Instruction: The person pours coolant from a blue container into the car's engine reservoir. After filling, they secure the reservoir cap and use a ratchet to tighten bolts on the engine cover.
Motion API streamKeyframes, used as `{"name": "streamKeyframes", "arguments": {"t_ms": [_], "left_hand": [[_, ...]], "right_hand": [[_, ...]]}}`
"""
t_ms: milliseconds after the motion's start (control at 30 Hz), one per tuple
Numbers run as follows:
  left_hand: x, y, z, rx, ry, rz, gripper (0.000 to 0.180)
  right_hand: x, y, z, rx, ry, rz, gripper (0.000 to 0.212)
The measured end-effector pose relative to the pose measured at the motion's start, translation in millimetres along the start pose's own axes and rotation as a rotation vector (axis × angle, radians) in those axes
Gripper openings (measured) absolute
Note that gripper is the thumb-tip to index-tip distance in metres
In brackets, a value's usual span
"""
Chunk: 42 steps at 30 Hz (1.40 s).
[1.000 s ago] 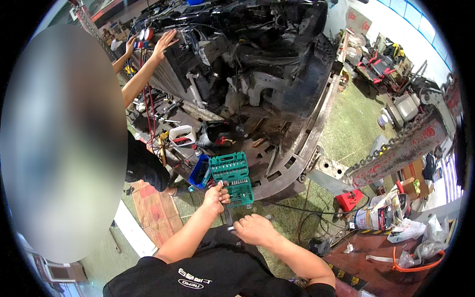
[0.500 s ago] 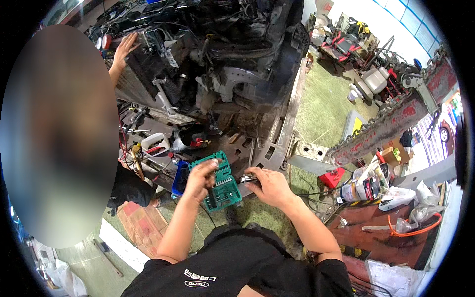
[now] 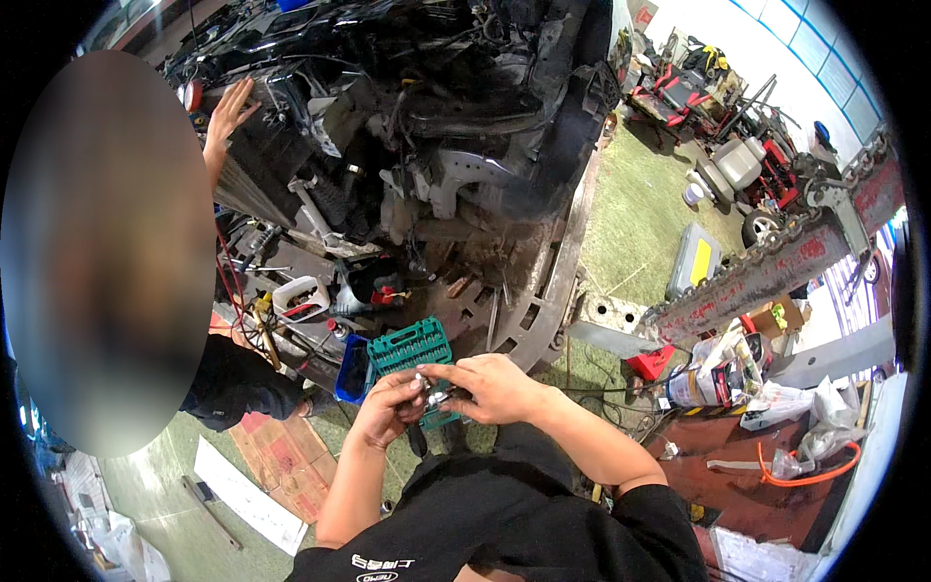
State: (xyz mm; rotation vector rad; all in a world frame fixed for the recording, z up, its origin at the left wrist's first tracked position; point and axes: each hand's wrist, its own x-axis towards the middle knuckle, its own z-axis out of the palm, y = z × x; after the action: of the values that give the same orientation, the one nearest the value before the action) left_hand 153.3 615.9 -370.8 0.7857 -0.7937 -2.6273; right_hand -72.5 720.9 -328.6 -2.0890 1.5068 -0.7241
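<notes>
My left hand (image 3: 391,409) and my right hand (image 3: 493,390) meet in front of my body, fingers closed around small shiny metal pieces (image 3: 434,397). The pieces look like socket-tool parts, but fingers hide most of them and their exact kind. Just beyond and partly under my hands lies an opened green socket set case (image 3: 411,346), with rows of small metal sockets in its far half. My hands cover much of its near half. Beside the case on the left is a blue bin (image 3: 355,371).
Ahead stands a stripped vehicle front (image 3: 465,126) on a metal frame (image 3: 543,301). Another person's hand (image 3: 228,116) rests on it at the left. A rusty beam (image 3: 756,276) with a chain crosses the right. A white cut-open container (image 3: 301,298) holds tools; a red box (image 3: 652,361) sits right.
My right hand has moved left and nearer to me, bringing its metal piece to my left hand. My left hand has come down from over the case. The other person's hand has shifted slightly.
</notes>
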Motion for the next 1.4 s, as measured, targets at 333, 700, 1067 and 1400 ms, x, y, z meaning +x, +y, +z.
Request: {"name": "streamKeyframes", "arguments": {"t_ms": [333, 700, 1067, 1400], "left_hand": [[63.0, -18.2, 13.5, -0.249, 0.027, 0.106, 0.035], [163.7, -28.0, 90.2, -0.274, 0.485, 0.247, 0.025], [158.0, -6.3, 131.3, -0.158, 0.657, 0.246, 0.014], [140.1, 1.8, 135.5, -0.008, 0.619, 0.278, 0.017]], "right_hand": [[27.1, 99.3, -37.2, 0.582, -0.188, -0.114, 0.065], [39.0, 203.3, -73.4, 1.035, -0.196, -0.153, 0.062], [51.3, 210.6, -88.7, 0.286, -0.049, -0.337, 0.068], [62.5, 187.2, -106.7, 0.212, -0.049, -0.363, 0.057]]}}
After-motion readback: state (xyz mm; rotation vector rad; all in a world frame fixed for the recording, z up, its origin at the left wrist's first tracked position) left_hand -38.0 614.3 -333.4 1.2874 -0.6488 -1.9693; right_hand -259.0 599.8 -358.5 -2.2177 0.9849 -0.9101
